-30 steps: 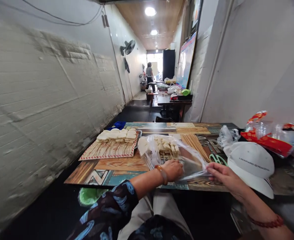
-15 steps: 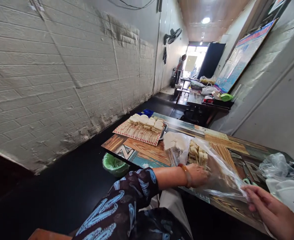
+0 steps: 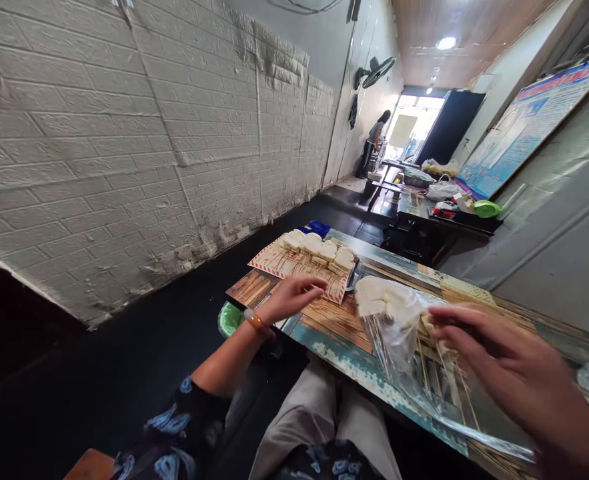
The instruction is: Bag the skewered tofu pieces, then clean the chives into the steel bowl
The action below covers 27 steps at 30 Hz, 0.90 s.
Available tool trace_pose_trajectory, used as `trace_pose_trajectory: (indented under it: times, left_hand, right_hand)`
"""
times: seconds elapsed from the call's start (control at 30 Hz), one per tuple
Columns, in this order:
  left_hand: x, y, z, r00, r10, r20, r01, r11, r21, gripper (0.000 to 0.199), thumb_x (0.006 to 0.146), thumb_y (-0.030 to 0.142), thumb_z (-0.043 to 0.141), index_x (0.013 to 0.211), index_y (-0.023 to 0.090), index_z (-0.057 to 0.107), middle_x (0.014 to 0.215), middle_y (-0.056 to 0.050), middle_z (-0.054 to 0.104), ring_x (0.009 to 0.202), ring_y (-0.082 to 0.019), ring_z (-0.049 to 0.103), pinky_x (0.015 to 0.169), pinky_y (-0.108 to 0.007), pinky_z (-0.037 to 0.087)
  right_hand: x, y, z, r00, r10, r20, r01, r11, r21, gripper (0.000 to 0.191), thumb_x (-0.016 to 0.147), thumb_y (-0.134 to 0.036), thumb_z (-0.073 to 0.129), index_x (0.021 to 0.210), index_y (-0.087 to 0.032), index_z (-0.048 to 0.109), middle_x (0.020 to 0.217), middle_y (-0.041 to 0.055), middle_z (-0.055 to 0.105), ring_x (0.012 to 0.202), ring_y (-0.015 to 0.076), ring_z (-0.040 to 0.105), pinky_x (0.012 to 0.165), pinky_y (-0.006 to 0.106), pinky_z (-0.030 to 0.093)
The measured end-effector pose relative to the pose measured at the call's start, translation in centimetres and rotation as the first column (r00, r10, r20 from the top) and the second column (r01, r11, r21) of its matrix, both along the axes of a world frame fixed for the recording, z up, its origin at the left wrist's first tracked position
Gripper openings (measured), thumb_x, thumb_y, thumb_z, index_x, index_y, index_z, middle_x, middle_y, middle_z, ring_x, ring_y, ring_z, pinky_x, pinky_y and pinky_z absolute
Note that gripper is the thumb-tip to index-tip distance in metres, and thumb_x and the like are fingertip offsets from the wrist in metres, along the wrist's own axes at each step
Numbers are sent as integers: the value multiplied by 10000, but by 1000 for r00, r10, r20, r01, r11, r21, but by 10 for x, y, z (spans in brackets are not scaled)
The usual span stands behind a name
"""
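At a patchwork wood table [image 3: 331, 320], pale skewered food [image 3: 313, 244] lies in two batches.
A clear plastic bag [image 3: 399, 363] covers one batch, beside red-striped paper [image 3: 274, 262] bearing the other. The right hand [image 3: 509, 360] has its fingertips at the bag (pinching or just touching, one cannot tell); the left hand [image 3: 293, 299] hangs near the paper, fingers loosely curled, an orange bracelet [image 3: 257, 323] at its wrist.
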<state>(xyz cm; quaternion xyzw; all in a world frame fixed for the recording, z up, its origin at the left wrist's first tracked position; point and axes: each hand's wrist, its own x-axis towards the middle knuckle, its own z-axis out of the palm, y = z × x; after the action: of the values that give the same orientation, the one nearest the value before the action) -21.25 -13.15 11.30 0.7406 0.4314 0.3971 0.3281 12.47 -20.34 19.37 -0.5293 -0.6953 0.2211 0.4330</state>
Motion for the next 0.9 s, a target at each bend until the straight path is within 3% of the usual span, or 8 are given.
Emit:
trace_pose_trajectory:
  times: [0.1, 0.2, 0.3, 0.37, 0.53, 0.67, 0.77, 0.9]
  left_hand:
    - [-42, 31, -28, 974, 224, 23, -223, 973, -65, 299, 883, 341, 550, 981, 114, 717, 862, -69, 722, 777, -162, 647, 694, -246, 495]
    - [-63, 62, -48, 947, 320, -38, -322, 945, -63, 307, 868, 343, 523, 936, 120, 721, 808, -50, 709, 732, -155, 632, 669, -240, 479]
    - [-63, 88, -57, 925, 339, -169, -351, 936, -42, 336, 865, 335, 498, 980, 122, 731, 798, -49, 713, 728, -161, 629, 663, -243, 473]
    - [-58, 102, -59, 910, 335, -245, -352, 935, -29, 346, 859, 322, 493, 994, 120, 739, 804, -57, 721, 736, -170, 632, 671, -252, 471]
    - [-50, 132, -61, 885, 304, -353, -330, 944, -13, 306, 847, 289, 509, 942, 141, 759, 873, -83, 745, 810, -193, 646, 736, -271, 461]
    - [-45, 149, -64, 852, 285, -439, -332, 943, -32, 229, 796, 285, 587, 833, 148, 767, 806, -87, 738, 782, -202, 638, 726, -276, 450]
    - [-39, 155, -68, 854, 254, -455, -321, 944, -76, 165, 745, 263, 638, 733, 151, 759, 703, -68, 712, 738, -197, 625, 701, -273, 438]
    - [-35, 159, -73, 894, 237, -381, -321, 931, -173, 155, 730, 189, 615, 657, 131, 739, 611, -52, 678, 644, -171, 602, 629, -258, 426]
  right_hand:
    - [-92, 34, 13, 939, 334, 85, -336, 942, 10, 212, 865, -386, 613, 961, -275, 765, 933, 53, 748, 807, 200, 705, 709, 323, 583]
    - [-145, 95, -10, 904, 414, -108, -426, 892, -148, 214, 899, -313, 580, 971, -187, 738, 839, 55, 733, 690, 145, 686, 576, 243, 548]
    - [-173, 151, -55, 923, 211, -321, -327, 869, -371, 91, 873, -179, 612, 870, -145, 697, 784, 42, 707, 596, 84, 630, 499, 173, 501]
    - [-185, 175, -86, 924, 37, -381, -240, 831, -502, 65, 855, -125, 618, 809, -140, 662, 718, 15, 676, 519, 60, 582, 433, 148, 454]
    - [-206, 198, -142, 902, -138, -409, -123, 825, -551, 101, 823, -122, 657, 897, -156, 598, 620, -49, 601, 418, 42, 513, 335, 122, 337]
    - [-219, 205, -158, 861, -172, -479, -160, 802, -576, 58, 845, -174, 617, 805, -152, 583, 563, -44, 582, 354, 37, 448, 308, 133, 266]
    - [-224, 207, -159, 825, -162, -541, -226, 784, -579, 153, 833, -192, 619, 696, -153, 565, 525, -40, 560, 346, 27, 403, 309, 131, 242]
    - [-225, 206, -156, 781, -163, -603, -247, 806, -538, 151, 802, -178, 625, 672, -154, 552, 536, -49, 555, 375, 19, 398, 332, 121, 271]
